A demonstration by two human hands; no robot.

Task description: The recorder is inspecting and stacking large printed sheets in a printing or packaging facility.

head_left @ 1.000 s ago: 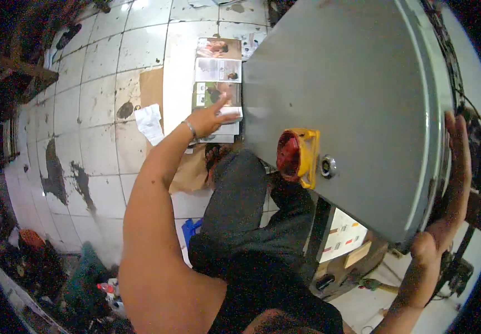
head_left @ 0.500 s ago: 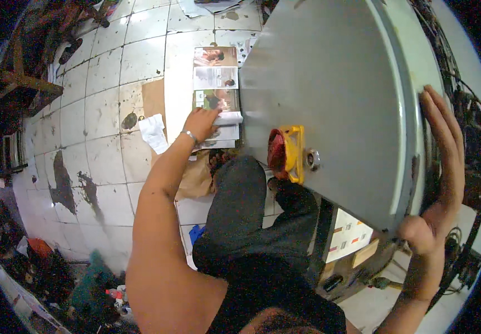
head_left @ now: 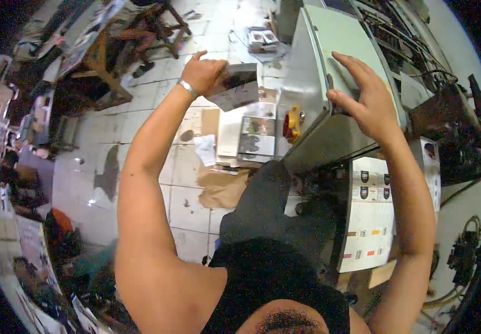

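- Two bare hands are raised over a white tiled floor and a grey machine.
- At the far left edge of the floor stands a dark wooden stool with crossed legs, well apart from the hands.
- The left hand, with a silver bracelet at the wrist, is lifted above the floor; its fingers are pressed together and curled, thumb raised, pinching one end of a thin stack of printed cardboard sheets.
- That stack is held in the air, tilted, just left of the machine's near corner and above the piles lying on the floor.
- Below it, on the floor, lie a crumpled white paper scrap, a flat brown cardboard sheet, and a pile of printed sheets with dark pictures, the pile touching the machine's base.
- A yellow and red round switch sits on the side of the grey metal machine cover.
- The right hand rests on the top edge of that cover, its fingers spread and laid flat, gripping nothing.
- Under the right forearm hangs a white printed sheet with small coloured marks.
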